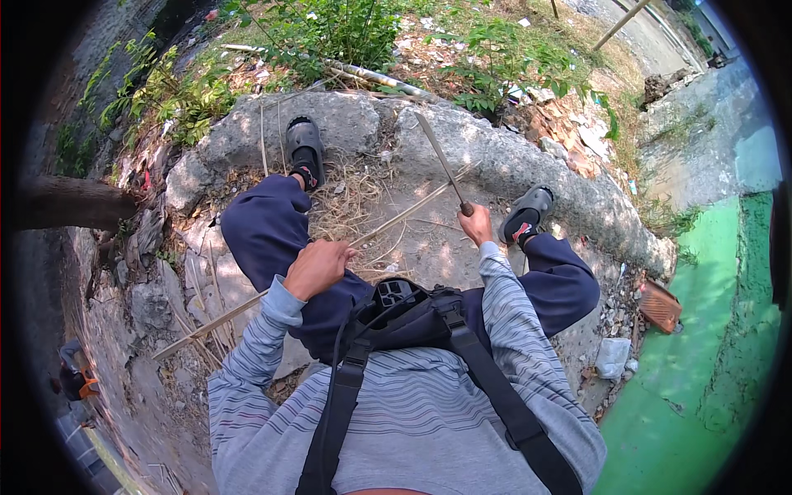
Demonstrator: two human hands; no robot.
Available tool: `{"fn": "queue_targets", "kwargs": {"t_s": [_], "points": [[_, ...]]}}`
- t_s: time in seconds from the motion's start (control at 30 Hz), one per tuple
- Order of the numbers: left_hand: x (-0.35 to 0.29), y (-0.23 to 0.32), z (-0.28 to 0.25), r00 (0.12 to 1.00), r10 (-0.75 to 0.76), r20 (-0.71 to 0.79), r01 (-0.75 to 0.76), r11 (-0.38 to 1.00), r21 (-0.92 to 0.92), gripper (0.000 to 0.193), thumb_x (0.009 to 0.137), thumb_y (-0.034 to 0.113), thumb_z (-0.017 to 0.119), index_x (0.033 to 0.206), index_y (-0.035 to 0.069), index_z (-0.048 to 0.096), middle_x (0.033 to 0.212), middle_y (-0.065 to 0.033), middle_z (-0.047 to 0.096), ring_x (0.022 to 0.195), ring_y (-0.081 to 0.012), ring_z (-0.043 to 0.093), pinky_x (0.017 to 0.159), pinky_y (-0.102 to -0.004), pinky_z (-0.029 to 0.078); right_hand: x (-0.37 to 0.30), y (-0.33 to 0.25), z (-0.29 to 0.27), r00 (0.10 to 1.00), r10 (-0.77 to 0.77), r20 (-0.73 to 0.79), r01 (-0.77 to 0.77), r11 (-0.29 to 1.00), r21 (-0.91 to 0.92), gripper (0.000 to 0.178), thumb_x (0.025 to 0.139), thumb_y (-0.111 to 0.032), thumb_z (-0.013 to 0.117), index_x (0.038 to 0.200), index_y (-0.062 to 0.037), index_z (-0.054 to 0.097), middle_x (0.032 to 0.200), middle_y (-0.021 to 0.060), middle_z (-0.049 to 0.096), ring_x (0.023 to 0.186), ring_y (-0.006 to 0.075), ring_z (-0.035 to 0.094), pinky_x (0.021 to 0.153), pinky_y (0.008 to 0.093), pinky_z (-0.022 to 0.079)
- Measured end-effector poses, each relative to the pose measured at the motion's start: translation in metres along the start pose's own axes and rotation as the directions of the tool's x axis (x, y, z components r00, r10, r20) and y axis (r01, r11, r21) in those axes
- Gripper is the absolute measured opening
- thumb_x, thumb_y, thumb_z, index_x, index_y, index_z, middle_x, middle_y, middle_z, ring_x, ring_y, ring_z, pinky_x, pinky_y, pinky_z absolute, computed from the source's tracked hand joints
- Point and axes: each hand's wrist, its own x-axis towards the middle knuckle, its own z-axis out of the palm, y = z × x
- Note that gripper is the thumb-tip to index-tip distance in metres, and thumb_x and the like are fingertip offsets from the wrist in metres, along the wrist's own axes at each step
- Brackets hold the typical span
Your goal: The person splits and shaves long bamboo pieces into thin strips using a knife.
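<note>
My left hand (319, 270) is closed around a long, thin bamboo strip (400, 216) over my left thigh. The strip runs slantwise from beyond my left forearm up toward the right, its far end near the blade. In my right hand (476, 225) is a machete (439, 155), gripped by its short dark handle. Its long, narrow blade points up and away to the left, and the strip's far end seems to pass close to it or across it; I cannot tell if they touch. Pale shavings (351, 198) lie on the ground between my feet.
My feet rest by a curved, rough concrete kerb (495, 148). Past it are leafy plants (355, 37), litter and a pole (379, 80). At right are a green wall (693, 346), a broken brown tile (660, 306) and a clear plastic bag (612, 358). A trunk (74, 203) stands left.
</note>
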Motion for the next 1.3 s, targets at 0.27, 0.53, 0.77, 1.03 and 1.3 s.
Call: {"fn": "queue_targets", "kwargs": {"t_s": [0.27, 0.53, 0.77, 1.03, 1.3], "points": [[-0.003, -0.002, -0.005, 0.997, 0.033, -0.074, -0.024, 0.992, 0.121, 0.029, 0.096, 0.024, 0.056, 0.08, 0.001, 0.063, 0.071, -0.0238, 0.062, 0.071, -0.0467, 0.06, 0.063, -0.0553, 0.046, -0.028, -0.06, 0.033, 0.981, -0.173, 0.083, 0.16, 0.977, 0.143, 0.023, 0.077, -0.023, 0.064, 0.082, -0.0003, 0.064, 0.074, 0.0251, 0.063, 0.076, 0.0441, 0.064, 0.066, 0.0477, 0.048], [-0.041, -0.044, -0.034, 0.993, -0.109, -0.045, 0.112, 0.992, 0.052, 0.028, 0.095, 0.021, 0.054, 0.081, 0.0, 0.067, 0.073, -0.0261, 0.063, 0.073, -0.0463, 0.062, 0.065, -0.056, 0.046, -0.003, 0.017, 0.021, 0.997, -0.074, 0.001, 0.074, 0.997, 0.012, 0.025, 0.077, -0.021, 0.064, 0.078, 0.0042, 0.06, 0.066, 0.0221, 0.059, 0.06, 0.034, 0.058, 0.061, 0.0444, 0.045], [0.034, -0.057, 0.03, 0.975, -0.077, 0.21, 0.193, 0.767, -0.613, 0.036, 0.105, 0.027, 0.042, 0.077, 0.007, 0.052, 0.058, 0.0004, 0.041, 0.046, -0.0139, 0.039, 0.047, -0.0318, 0.033, -0.028, -0.043, 0.044, 0.997, -0.072, -0.021, 0.075, 0.963, 0.258, 0.025, 0.079, -0.02, 0.066, 0.076, 0.0038, 0.058, 0.059, 0.0129, 0.052, 0.055, 0.016, 0.046, 0.055, 0.0382, 0.041], [0.126, -0.056, 0.094, 0.74, 0.165, 0.653, 0.646, 0.096, -0.757, 0.025, 0.107, 0.021, 0.034, 0.085, 0.015, 0.043, 0.057, 0.0101, 0.024, 0.042, -0.0036, 0.017, 0.039, -0.0244, 0.015, -0.051, -0.091, 0.037, 0.965, -0.246, 0.09, 0.221, 0.949, 0.224, 0.017, 0.077, -0.017, 0.066, 0.085, -0.0011, 0.064, 0.064, 0.0203, 0.057, 0.055, 0.0341, 0.057, 0.057, 0.0407, 0.044], [0.151, -0.049, 0.132, 0.693, 0.195, 0.694, 0.709, -0.014, -0.705, 0.029, 0.106, 0.019, 0.031, 0.079, 0.015, 0.041, 0.056, 0.0093, 0.023, 0.04, -0.0047, 0.016, 0.037, -0.0259, 0.013, -0.054, -0.07, 0.056, 0.976, -0.202, 0.081, 0.183, 0.964, 0.194, 0.021, 0.076, -0.016, 0.067, 0.081, 0.0022, 0.059, 0.063, 0.02, 0.055, 0.054, 0.0318, 0.047, 0.058, 0.0417, 0.044]]}}
